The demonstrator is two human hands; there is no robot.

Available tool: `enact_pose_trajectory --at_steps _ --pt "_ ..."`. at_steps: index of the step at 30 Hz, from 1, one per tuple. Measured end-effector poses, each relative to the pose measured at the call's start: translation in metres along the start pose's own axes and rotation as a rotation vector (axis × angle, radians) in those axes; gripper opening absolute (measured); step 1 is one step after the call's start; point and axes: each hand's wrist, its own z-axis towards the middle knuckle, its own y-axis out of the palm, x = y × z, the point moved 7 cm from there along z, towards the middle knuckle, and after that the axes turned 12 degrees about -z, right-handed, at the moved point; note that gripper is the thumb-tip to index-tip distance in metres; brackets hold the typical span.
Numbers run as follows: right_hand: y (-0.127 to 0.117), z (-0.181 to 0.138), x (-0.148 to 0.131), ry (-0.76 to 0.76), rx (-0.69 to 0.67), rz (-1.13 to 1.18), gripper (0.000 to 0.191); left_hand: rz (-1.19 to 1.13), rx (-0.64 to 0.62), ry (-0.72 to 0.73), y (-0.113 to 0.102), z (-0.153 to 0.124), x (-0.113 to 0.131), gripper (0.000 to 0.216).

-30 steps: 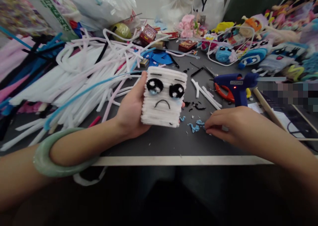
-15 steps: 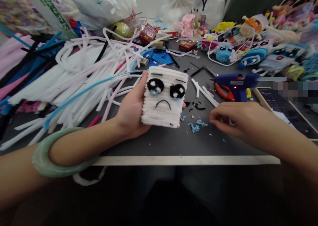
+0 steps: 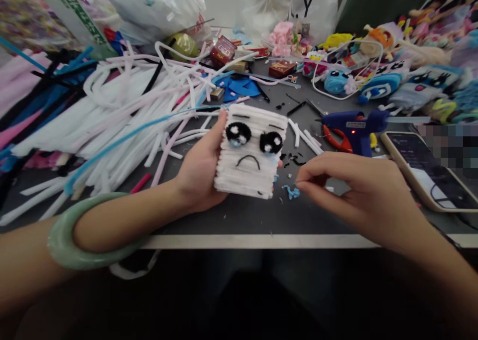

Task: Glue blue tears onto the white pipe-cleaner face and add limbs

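My left hand (image 3: 199, 168) grips a white block (image 3: 249, 173) wound from fuzzy pipe cleaners, with two black eyes, blue tears and a sad mouth on its front. A green bangle (image 3: 80, 240) circles that forearm. My right hand (image 3: 351, 190) hovers just right of the block, thumb and forefinger pinched together over small blue fuzzy scraps (image 3: 292, 191) on the dark table (image 3: 246, 218). What the pinch holds is too small to make out.
A big heap of white, pink and blue pipe cleaners (image 3: 112, 111) fills the left. A blue glue gun (image 3: 354, 126) and red-handled scissors (image 3: 335, 138) lie behind my right hand, a phone (image 3: 425, 173) at the right. Finished plush figures (image 3: 396, 81) and plastic bags crowd the back.
My right hand moved left toward the block and the blue scraps, fingers pinching. My left hand tilted the block slightly and shifted it a little right.
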Motion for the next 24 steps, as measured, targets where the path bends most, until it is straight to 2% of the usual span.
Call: enact_pose_trajectory --at_steps 5,8,13,24 --pt "-0.005 0.001 -0.016 -0.006 0.182 0.05 0.012 -0.02 -0.032 -0.056 0.005 -0.001 -0.008 0.078" --pt "-0.004 0.0 -0.02 0.004 0.24 0.043 0.011 -0.069 -0.007 -0.065 0.005 -0.001 -0.011 0.076" --pt "-0.001 -0.003 -0.023 -0.011 0.27 0.029 0.009 -0.075 0.037 -0.06 0.002 -0.001 -0.013 0.085" --pt "-0.001 -0.001 -0.023 0.023 0.272 -0.004 0.011 -0.097 0.081 -0.094 0.005 -0.004 -0.013 0.082"
